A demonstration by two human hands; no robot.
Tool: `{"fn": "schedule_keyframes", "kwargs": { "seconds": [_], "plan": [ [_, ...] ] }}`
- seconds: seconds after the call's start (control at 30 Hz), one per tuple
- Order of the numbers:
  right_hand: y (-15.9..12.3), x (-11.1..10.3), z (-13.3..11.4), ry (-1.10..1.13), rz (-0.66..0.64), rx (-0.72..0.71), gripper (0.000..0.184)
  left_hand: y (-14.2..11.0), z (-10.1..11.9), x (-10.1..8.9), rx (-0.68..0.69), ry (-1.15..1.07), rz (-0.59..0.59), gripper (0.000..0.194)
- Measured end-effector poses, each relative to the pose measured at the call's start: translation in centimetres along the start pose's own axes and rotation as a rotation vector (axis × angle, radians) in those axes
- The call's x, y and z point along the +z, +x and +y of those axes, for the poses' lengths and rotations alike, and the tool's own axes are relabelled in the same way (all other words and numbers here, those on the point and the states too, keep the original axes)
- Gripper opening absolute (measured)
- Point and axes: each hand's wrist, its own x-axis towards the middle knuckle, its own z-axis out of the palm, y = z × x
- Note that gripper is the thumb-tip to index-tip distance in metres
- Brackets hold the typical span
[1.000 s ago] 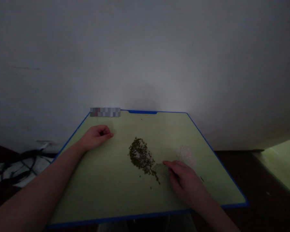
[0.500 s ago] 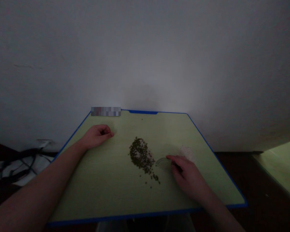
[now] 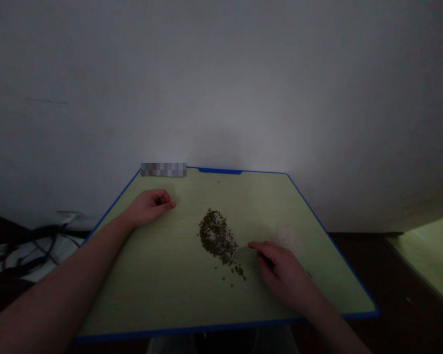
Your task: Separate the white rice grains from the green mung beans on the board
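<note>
My right hand [image 3: 280,268] is closed on a slim, curved utensil [image 3: 242,251] with thin pale arcs at its end; its exact kind is too blurred to tell. The utensil's tip meets the lower right edge of a mixed heap [image 3: 217,236] of small dark green beans and pale grains. Just beyond the knuckles lies a pile of whitish grains [image 3: 286,235], partly covered by that hand. Resting on the left of the board, my left hand [image 3: 151,206] has its fingers curled into a loose fist, and I see nothing in it.
The pale green tabletop [image 3: 162,285] has a blue rim and stands against a grey wall [image 3: 221,88]. A blurred-out strip [image 3: 163,169] lies at its far left corner. Black cables [image 3: 40,248] lie at the left, and another pale surface [image 3: 428,255] is at the right.
My right hand has moved slightly left, bringing the utensil's tip from beside the heap to its edge. More of the whitish pile shows. My left hand stays put.
</note>
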Motion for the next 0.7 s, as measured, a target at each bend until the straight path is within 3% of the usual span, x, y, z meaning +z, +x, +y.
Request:
{"fn": "schedule_keyframes", "kwargs": {
  "seconds": [0.4, 0.57, 0.7],
  "plan": [
    [-0.8, 1.0, -0.3, -0.024, 0.055, 0.026, 0.04, 0.1, -0.2, 0.1, -0.011, -0.011, -0.003, 0.027],
    [-0.9, 0.6, 0.3, -0.075, 0.108, 0.11, 0.038, 0.2, -0.5, 0.2, 0.002, 0.004, 0.002, 0.027],
    [-0.7, 0.3, 0.6, -0.042, 0.088, 0.085, 0.035, 0.2, -0.3, 0.2, 0.005, -0.01, -0.003, 0.027]
  ]
}}
